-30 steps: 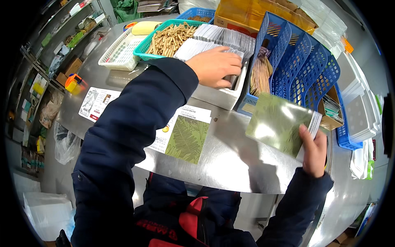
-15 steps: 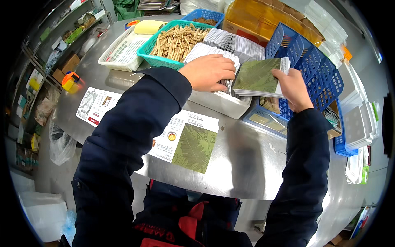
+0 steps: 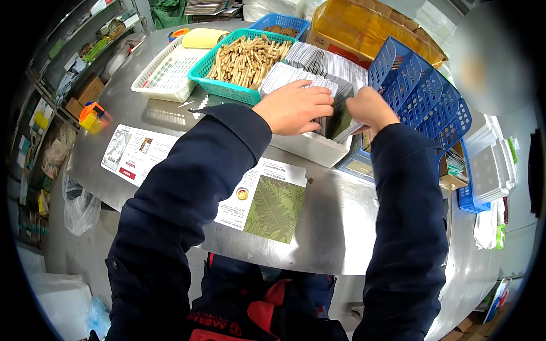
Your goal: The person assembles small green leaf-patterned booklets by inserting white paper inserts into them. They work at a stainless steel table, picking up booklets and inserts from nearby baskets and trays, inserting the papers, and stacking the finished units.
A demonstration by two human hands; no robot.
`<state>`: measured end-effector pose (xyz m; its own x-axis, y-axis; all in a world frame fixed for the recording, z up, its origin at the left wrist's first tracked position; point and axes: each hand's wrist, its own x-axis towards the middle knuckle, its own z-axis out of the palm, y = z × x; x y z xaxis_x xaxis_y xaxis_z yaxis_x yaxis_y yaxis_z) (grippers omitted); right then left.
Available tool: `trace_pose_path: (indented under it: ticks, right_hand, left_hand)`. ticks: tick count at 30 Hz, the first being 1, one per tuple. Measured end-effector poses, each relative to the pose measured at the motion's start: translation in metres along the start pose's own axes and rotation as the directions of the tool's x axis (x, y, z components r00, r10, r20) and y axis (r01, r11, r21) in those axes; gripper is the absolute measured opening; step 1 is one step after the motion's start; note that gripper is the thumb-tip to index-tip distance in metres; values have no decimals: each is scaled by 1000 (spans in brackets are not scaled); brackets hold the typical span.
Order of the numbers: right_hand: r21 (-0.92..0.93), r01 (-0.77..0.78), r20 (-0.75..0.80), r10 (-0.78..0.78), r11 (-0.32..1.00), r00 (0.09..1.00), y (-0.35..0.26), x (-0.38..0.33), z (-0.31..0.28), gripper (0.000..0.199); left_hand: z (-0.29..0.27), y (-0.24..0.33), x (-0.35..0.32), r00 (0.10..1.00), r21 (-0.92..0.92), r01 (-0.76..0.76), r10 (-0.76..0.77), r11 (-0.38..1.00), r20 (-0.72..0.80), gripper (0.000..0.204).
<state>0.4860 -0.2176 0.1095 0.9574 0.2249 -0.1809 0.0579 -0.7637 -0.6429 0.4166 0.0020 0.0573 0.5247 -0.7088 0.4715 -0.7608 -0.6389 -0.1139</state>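
Note:
A white box (image 3: 318, 149) on the metal table is packed with upright white paper packets (image 3: 293, 79). My left hand (image 3: 300, 107) rests over the front packets, fingers spread and leaning on them. My right hand (image 3: 371, 111) is closed on the top of a stack of green leaf-patterned packets (image 3: 339, 122), which stands tilted in the box's right part. The hand hides much of that stack. Nearer me, a printed sheet (image 3: 273, 207) with a green leaf panel lies flat. Another printed sheet (image 3: 136, 152) with a red label is partly under my left sleeve.
A teal basket (image 3: 219, 88) of short tan sticks and a white basket (image 3: 170, 91) stand left of the box. A blue basket (image 3: 278, 21) is behind. Blue perforated dividers (image 3: 424, 96) rise at the right. An orange tape dispenser (image 3: 92, 116) sits near the table's left edge.
My right hand has lowered the green packets from above the box's right side into it, from flat to tilted upright. My left hand has shifted slightly right along the packets.

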Motion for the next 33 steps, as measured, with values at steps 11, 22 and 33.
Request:
trace_pose_path:
  ticks: [11, 22, 33]
  right_hand:
    - [-198, 114, -119, -139, 974, 983, 37, 27, 31, 47]
    - [291, -125, 47, 116, 949, 992, 15, -3, 25, 79]
    - [321, -145, 132, 108, 936, 985, 33, 32, 16, 71]
  left_hand:
    - [-13, 3, -11, 980, -71, 119, -129, 990, -150, 42]
    - [-58, -1, -55, 960, -145, 136, -167, 980, -223, 34]
    - [-79, 7, -87, 952, -219, 185, -230, 958, -202, 34]
